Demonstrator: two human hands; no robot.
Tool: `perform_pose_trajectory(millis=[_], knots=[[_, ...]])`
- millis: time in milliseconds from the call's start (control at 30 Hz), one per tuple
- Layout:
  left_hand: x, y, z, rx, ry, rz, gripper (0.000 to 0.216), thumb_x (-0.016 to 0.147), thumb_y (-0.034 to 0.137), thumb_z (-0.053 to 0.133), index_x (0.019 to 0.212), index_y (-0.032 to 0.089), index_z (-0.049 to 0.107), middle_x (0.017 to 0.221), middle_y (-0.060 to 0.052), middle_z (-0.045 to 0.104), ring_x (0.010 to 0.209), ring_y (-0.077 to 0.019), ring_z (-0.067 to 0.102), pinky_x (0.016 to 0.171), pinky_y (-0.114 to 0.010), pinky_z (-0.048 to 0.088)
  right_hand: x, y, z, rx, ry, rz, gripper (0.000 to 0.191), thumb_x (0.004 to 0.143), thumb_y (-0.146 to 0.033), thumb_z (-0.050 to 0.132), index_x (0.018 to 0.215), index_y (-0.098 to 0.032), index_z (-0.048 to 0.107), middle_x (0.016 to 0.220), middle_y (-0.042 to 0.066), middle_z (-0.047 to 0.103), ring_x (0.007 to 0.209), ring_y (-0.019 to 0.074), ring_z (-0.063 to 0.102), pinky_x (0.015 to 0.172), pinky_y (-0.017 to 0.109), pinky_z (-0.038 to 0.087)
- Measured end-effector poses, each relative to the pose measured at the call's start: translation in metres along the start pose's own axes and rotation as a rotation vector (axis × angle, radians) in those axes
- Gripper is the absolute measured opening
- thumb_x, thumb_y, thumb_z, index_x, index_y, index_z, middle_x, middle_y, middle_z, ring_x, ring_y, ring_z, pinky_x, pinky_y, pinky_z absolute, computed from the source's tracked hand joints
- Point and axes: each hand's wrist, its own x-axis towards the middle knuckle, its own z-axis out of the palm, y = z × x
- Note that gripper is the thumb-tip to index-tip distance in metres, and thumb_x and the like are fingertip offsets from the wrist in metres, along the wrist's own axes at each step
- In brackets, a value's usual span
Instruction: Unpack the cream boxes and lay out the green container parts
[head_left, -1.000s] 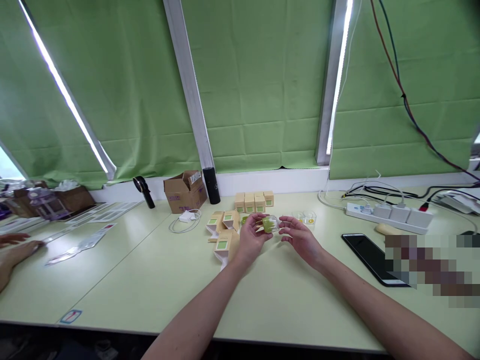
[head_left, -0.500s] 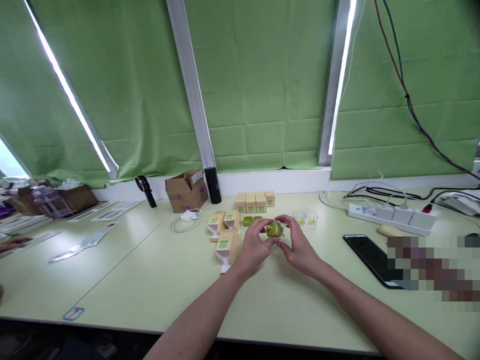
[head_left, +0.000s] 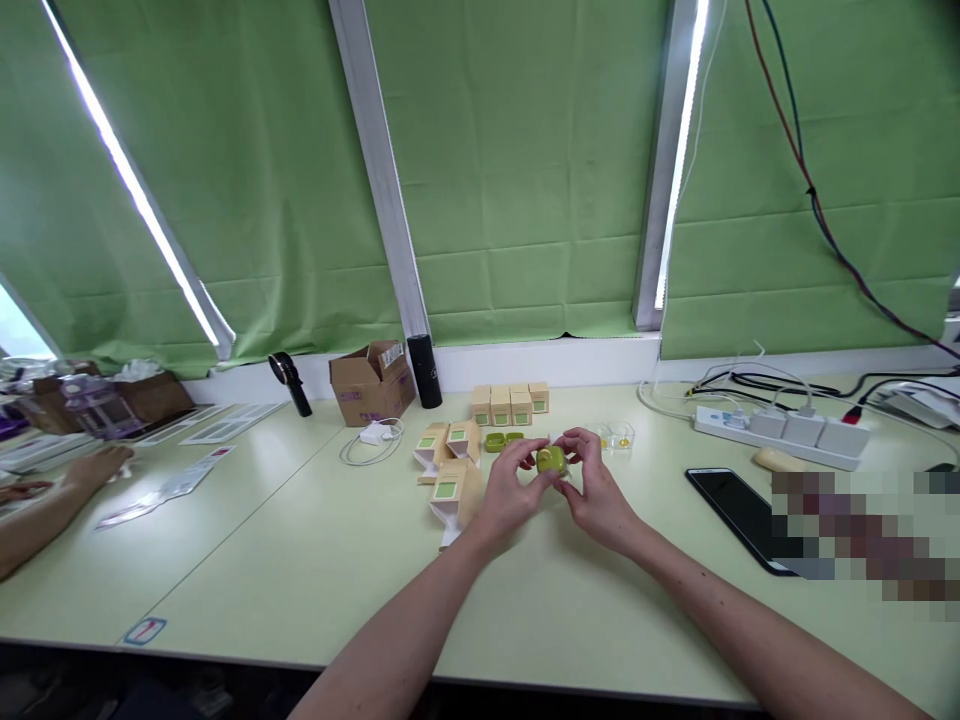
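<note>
A small green rounded case [head_left: 551, 460] with a pale loop on its face is held between both hands above the table. My left hand [head_left: 516, 484] pinches it from the left with thumb and fingers. On the other side my right hand [head_left: 592, 482] grips it, fingertips curled over its edge. Just behind the hands lie small green open containers [head_left: 495, 442]. To the right of them sits a clear plastic holder [head_left: 619, 437] with yellow pieces in it. Opened kraft boxes [head_left: 459, 488] with green labels lie left of my left hand.
Several closed kraft boxes [head_left: 510, 405] stand in a row at the back. A cardboard box [head_left: 371, 383], black bottle [head_left: 424, 371] and white charger [head_left: 375, 432] are to the left. At right are a phone [head_left: 739, 515] and power strip [head_left: 776, 438]. Another person's arm [head_left: 56, 505] reaches in at far left.
The green case has turned in my fingers, so its pale loop now faces me. My hands stay nearly in place. At far left another person's arm has come into view.
</note>
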Motion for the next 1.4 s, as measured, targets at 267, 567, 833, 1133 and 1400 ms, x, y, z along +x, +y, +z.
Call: perform_pose_trajectory(millis=[267, 567, 833, 1133, 1400], knots=[[0.001, 0.001, 0.0, 0.016, 0.087, 0.072, 0.015, 0.091, 0.024, 0.065, 0.105, 0.022, 0.072, 0.108, -0.009, 0.073, 0.097, -0.0225, 0.068, 0.086, -0.038, 0.055, 0.0, 0.005, 0.001, -0.025, -0.025, -0.044, 0.056, 0.085, -0.02, 0.062, 0.131, -0.031, 0.031, 0.127, 0.01, 0.051, 0.117, 0.0281, 0.054, 0.1, 0.052, 0.049], [0.0, -0.002, 0.002, 0.113, 0.134, 0.145, 0.008, 0.093, 0.018, 0.06, 0.087, 0.021, 0.065, 0.105, -0.007, 0.073, 0.101, -0.0221, 0.068, 0.092, -0.038, 0.052, -0.001, 0.001, 0.001, -0.144, -0.054, -0.102, 0.057, 0.087, -0.015, 0.056, 0.133, -0.03, 0.026, 0.126, 0.011, 0.049, 0.115, 0.0267, 0.054, 0.098, 0.05, 0.052], [-0.001, -0.01, 0.002, 0.203, 0.087, 0.121, 0.011, 0.098, 0.018, 0.05, 0.097, 0.021, 0.061, 0.107, -0.008, 0.071, 0.1, -0.0225, 0.066, 0.09, -0.038, 0.05, -0.001, 0.002, 0.002, -0.17, -0.062, -0.105, 0.056, 0.088, -0.014, 0.054, 0.133, -0.029, 0.024, 0.124, 0.011, 0.05, 0.113, 0.0259, 0.055, 0.097, 0.05, 0.054], [-0.001, -0.005, 0.001, -0.008, 0.199, 0.019, 0.01, 0.1, 0.027, 0.054, 0.102, 0.022, 0.062, 0.108, -0.008, 0.07, 0.1, -0.0213, 0.067, 0.088, -0.033, 0.05, 0.001, 0.011, 0.001, -0.206, -0.03, -0.144, 0.055, 0.09, -0.018, 0.054, 0.136, -0.029, 0.026, 0.13, 0.013, 0.05, 0.12, 0.0285, 0.057, 0.101, 0.054, 0.055], [0.012, -0.014, -0.001, -0.348, 0.416, -0.202, 0.016, 0.099, 0.036, 0.06, 0.098, 0.021, 0.058, 0.101, -0.008, 0.07, 0.096, -0.0199, 0.068, 0.09, -0.035, 0.055, 0.0, 0.009, -0.002, -0.228, 0.035, -0.268, 0.052, 0.096, -0.021, 0.05, 0.141, -0.028, 0.025, 0.139, 0.016, 0.047, 0.132, 0.0298, 0.053, 0.112, 0.058, 0.047]])
